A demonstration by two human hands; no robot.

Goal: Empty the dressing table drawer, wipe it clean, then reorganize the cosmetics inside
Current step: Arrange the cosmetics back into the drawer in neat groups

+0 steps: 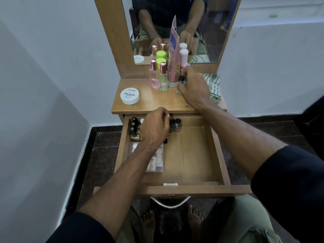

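Head view: right hand (193, 88) grips small bottle (181, 79) on worktop (157, 102), likely parking it with emptied cosmetics; left hand (154, 128) curls among bottles in drawer (192, 155), grasp unclear.

White walls (43, 67) — dark tiled floor (105, 142) (bare feet (193, 216) below)

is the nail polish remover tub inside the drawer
No, the nail polish remover tub sits on the tabletop, above the open drawer.
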